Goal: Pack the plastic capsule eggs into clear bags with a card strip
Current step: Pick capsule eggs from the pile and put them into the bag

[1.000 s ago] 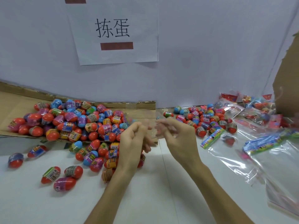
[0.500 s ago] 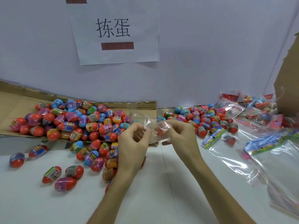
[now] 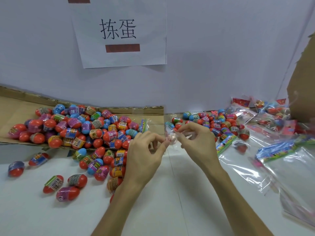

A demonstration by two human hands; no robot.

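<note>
While both hands hover above the middle of the desk point(image 3: 170, 193), a crumpled clear bag point(image 3: 171, 136) hangs between them. The left hand point(image 3: 144, 154) pinches one edge of it between thumb and forefinger, its other fingers curled in. The right hand point(image 3: 197, 143) pinches the opposite edge with its fingertips, close beside the left. Whether anything is inside the bag cannot be told.

At ten o'clock from the hands a big heap of eggs point(image 3: 76, 126), mostly red halves joined to blue, purple or yellow ones, lies on a flat cardboard sheet point(image 3: 15, 109) and spills over its near edge. A few loose eggs point(image 3: 71, 180) lie apart on the desk at eight o'clock. Just above the left hand, at the heap's right end, a bright card strip point(image 3: 144, 125) stands up in clear film; I cannot tell whether it belongs to the held bag.

At two o'clock lies a smaller heap of eggs point(image 3: 216, 123), with filled bags point(image 3: 265, 109) behind it by the wall. A second card strip point(image 3: 225, 143) lies at three o'clock, just beside the right hand. A stack of empty bags point(image 3: 289, 167) spreads toward four o'clock. A paper sign point(image 3: 122, 31) hangs on the wall at twelve o'clock, and a brown cardboard flap point(image 3: 303, 86) rises at the far right.
</note>
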